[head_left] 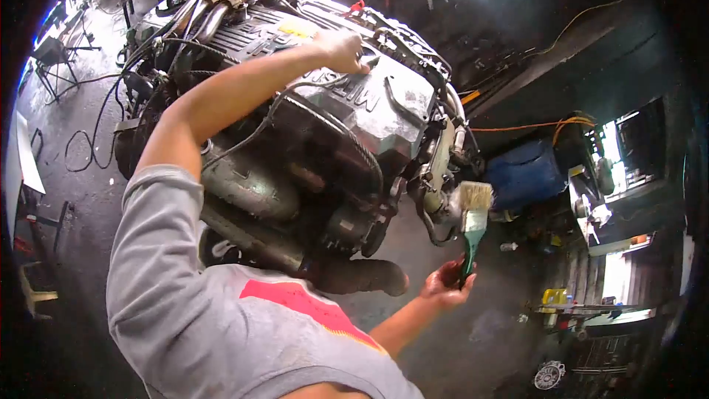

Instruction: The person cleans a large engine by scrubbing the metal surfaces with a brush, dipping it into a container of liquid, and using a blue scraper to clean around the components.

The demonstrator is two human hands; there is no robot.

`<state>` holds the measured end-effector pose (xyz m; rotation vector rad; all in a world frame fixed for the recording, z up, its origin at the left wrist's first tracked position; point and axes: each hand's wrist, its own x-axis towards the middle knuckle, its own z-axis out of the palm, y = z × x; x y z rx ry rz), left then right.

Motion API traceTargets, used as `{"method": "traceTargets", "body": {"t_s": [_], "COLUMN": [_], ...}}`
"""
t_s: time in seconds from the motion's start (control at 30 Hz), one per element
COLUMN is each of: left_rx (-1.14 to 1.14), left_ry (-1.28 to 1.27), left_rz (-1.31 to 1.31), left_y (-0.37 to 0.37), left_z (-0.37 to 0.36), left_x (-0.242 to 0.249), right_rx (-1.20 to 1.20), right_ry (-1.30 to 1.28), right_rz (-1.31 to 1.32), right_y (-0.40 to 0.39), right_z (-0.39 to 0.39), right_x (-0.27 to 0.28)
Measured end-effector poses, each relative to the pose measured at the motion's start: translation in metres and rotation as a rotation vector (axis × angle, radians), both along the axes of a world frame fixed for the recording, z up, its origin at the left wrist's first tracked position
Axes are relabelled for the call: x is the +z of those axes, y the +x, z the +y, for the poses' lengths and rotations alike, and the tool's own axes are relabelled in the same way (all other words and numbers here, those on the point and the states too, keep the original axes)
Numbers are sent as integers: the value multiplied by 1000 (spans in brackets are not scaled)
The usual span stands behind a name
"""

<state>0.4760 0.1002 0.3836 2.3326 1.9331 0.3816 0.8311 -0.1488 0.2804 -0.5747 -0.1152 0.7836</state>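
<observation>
I see the right hand (447, 286) gripping the brush (474, 223) by its green handle, with the bristles pointing up, near the end of the engine (251, 192) and, as it seems, not touching it. The left hand (343, 53) is on top of the engine cover (405, 96), with fingers curled; I cannot tell whether it holds something. In my opinion, good brush work here needs a loose wrist, short strokes into the corners, and light pressure around the ribbed hose (341, 127), so that nothing is pulled. On the cover, the raised letters (358, 96) seem to begin with MITS; they look upside down from this side, and the forearm hides part of the surface. The yellow label (297, 27) I cannot read
</observation>
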Motion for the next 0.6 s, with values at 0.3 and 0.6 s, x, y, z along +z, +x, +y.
{"method": "traceTargets", "body": {"t_s": [0.3, 0.6], "left_rx": [-316, 516], "left_ry": [121, 597], "left_rz": [-29, -207], "left_y": [-34, -368], "left_z": [141, -66], "left_x": [-52, -9], "right_rx": [-264, -230], "right_ry": [-216, -166], "right_rz": [22, -128], "right_y": [3, 8], "right_z": [-94, -74], "right_x": [-42, -19]}}
